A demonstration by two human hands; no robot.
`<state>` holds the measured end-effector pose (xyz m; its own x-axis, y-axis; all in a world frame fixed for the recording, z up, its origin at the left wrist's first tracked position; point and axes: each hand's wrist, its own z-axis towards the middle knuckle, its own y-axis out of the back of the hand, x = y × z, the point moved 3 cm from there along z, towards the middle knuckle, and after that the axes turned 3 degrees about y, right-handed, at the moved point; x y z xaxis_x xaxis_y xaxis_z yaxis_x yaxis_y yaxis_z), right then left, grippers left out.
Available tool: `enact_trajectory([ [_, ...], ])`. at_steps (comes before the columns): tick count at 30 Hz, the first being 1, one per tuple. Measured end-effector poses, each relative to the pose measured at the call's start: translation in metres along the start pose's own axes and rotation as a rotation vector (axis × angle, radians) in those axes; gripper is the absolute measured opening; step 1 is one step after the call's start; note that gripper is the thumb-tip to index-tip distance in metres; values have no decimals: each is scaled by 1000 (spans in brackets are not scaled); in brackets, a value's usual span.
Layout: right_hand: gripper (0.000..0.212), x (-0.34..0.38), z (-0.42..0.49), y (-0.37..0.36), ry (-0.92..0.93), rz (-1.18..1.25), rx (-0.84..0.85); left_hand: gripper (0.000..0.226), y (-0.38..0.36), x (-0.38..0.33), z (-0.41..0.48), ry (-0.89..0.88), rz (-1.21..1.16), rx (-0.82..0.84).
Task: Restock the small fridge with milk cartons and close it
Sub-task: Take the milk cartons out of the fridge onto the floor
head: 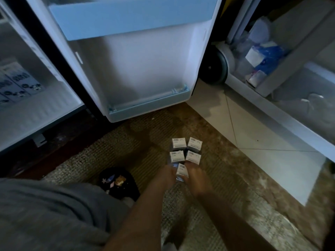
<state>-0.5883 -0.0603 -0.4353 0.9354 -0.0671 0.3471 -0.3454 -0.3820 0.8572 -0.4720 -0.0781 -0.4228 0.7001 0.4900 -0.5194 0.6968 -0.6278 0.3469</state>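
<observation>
Both hands are set against the nearest small white box-shaped milk carton (182, 170): the left hand (167, 173) is laid on its left side and the right hand (197, 178) on its right side, so that it is pressed between them. Whether the fingers are curled round it cannot be told through the blur.

One open white fridge door (137, 69) is seen ahead. Its inside is smooth plastic and is fitted with two pale blue shelf rails, one at the top and one at the bottom. To its left the white fridge compartment (45, 109) is shown, with blue-printed cartons (18, 82) lying inside; their number cannot be counted.

One brown woven mat (126, 142), coarse and ribbed, is spread below the door. At the right one white cart (268, 87) is parked on pale glazed floor tiles (253, 138), and one round black wheel (215, 67) of it is visible. One black slipper (118, 180), decorated with small charms, is seen beside the left forearm.

Five milk cartons (179, 143) in all are stood upright on the mat, in two pairs with the held one in front. Small dark print is carried on each top but cannot be read.
</observation>
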Motion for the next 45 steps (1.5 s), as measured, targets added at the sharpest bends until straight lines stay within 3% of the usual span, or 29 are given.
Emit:
enact_trajectory([
  [2,43,-3,2,-2,-4,-23,26,37,-3,3,1,-14,42,51],
  [11,33,1,6,37,70,-213,121,35,15,-18,-11,-57,384,-32],
  [22,23,65,-1,160,183,-369,99,40,82,-75,-71,-191,663,-139],
  [28,35,111,-3,217,353,-427,53,39,138,-100,-136,-318,821,-237],
  [36,34,226,-17,275,541,-434,17,34,221,-78,-221,-377,697,-348],
  [45,25,366,-21,278,771,-386,8,37,314,5,-293,-219,573,-552],
])
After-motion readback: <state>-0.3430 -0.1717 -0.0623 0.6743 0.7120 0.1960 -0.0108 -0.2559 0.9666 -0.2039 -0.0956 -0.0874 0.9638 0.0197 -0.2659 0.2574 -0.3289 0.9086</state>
